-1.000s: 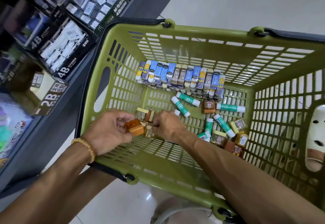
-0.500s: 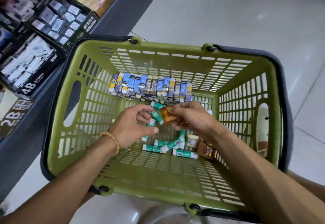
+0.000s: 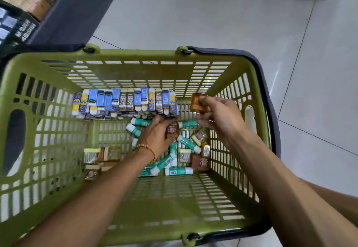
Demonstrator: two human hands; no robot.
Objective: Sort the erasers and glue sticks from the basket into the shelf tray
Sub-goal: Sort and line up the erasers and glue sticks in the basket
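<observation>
A green basket [image 3: 58, 169] sits below me on the floor. Several sleeved erasers [image 3: 126, 101] are stacked along its far wall. Teal-and-white glue sticks [image 3: 170, 159] and small boxed erasers [image 3: 184, 154] lie loose on its bottom. My right hand [image 3: 219, 117] holds an orange boxed eraser [image 3: 197, 102] above the right side of the basket. My left hand [image 3: 157, 136], with a bead bracelet, reaches down into the middle and closes on a brown boxed eraser [image 3: 172, 130].
Shelf trays of boxed stationery [image 3: 19, 27] stand at the upper left, above a dark shelf base [image 3: 77, 8]. More small boxes [image 3: 96, 157] lie at the basket's left. Pale tiled floor [image 3: 213, 14] stretches beyond and to the right.
My right hand has lifted the orange box up and to the right. My left hand has dropped onto the loose pile and gripped a brown box. The view has swung away from the shelf.
</observation>
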